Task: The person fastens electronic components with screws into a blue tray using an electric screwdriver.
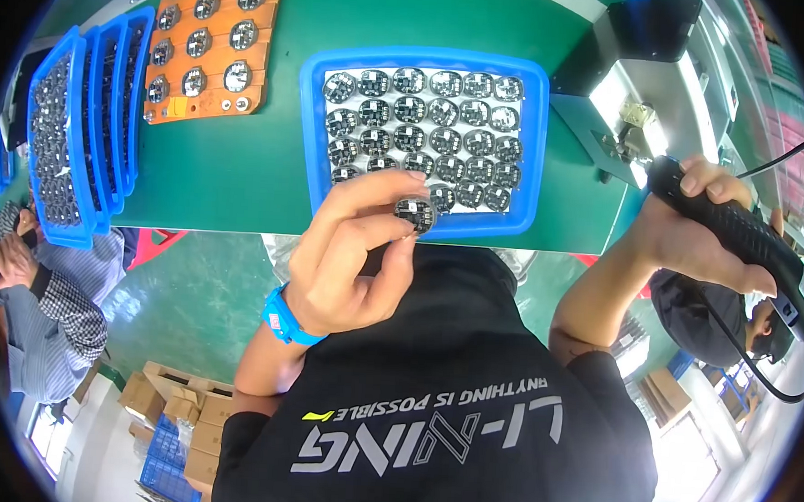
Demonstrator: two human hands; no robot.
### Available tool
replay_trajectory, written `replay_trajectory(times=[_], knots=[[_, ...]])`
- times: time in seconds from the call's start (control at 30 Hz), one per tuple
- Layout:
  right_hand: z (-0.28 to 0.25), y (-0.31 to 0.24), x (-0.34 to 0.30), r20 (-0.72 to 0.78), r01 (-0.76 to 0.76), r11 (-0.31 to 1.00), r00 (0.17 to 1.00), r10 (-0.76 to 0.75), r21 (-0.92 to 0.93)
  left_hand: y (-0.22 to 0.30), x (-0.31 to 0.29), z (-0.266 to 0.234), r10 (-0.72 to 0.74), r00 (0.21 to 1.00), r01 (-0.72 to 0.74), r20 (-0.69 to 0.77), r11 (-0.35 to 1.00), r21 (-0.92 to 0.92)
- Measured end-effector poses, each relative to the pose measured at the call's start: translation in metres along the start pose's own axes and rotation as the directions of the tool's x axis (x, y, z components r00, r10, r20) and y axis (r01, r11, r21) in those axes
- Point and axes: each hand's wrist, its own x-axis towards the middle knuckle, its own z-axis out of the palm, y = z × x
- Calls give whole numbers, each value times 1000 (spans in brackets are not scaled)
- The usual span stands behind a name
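Between the thumb and fingers of my left hand is a small round circuit board, its component side showing. My left hand is closed on its edge, just over the near rim of a blue tray. Rows of similar round boards lie in that tray on a white liner. Off to the right, my right hand is wrapped round a black corded handheld device with a textured grip. The device's exact kind cannot be made out. It is beside a black and white machine with a lit opening.
An orange fixture board bearing several round boards lies at the far left of the green table. Left of it, several filled blue trays stand together. Other people are at both sides. Cardboard boxes sit on the floor.
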Motion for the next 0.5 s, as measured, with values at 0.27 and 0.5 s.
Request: replay_trajectory(times=[0.27,0.5], knots=[[-3,0,-1,-15,-3,1000,1000,3,-1,7,2,8,73,993,-87,-94,985,-150],[2,-4,-1,-2,11,1000,1000,-11,12,16,1,5,116,991,-121,-67,989,-79]])
